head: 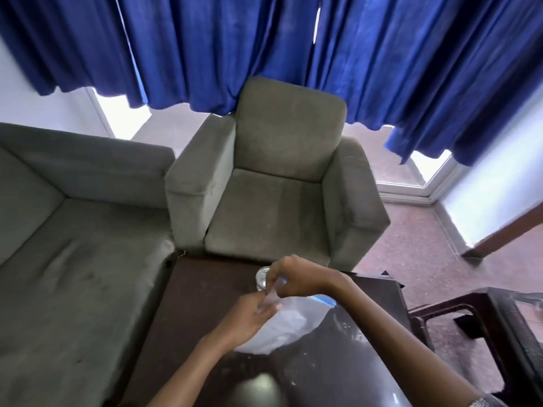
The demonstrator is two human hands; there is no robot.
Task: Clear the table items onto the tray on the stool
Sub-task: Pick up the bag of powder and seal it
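The dark table (191, 304) is carrying a clear plastic bag (293, 324) with a blue zip strip, which is lying near the table's middle. The left hand (249, 315) and right hand (299, 277) are both pinching the bag's upper corner. A small glass (262, 279) is sitting just behind, partly hidden by fingers. The stool (499, 318) is standing to the right, cut off by the frame edge.

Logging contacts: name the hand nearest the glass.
The right hand, reaching furthest, fingers beside the glass; the left hand grips the zip bag farther from it.

Left hand (249, 317) and right hand (299, 279) meet — fingers (258, 306) pinching; forearms converging.
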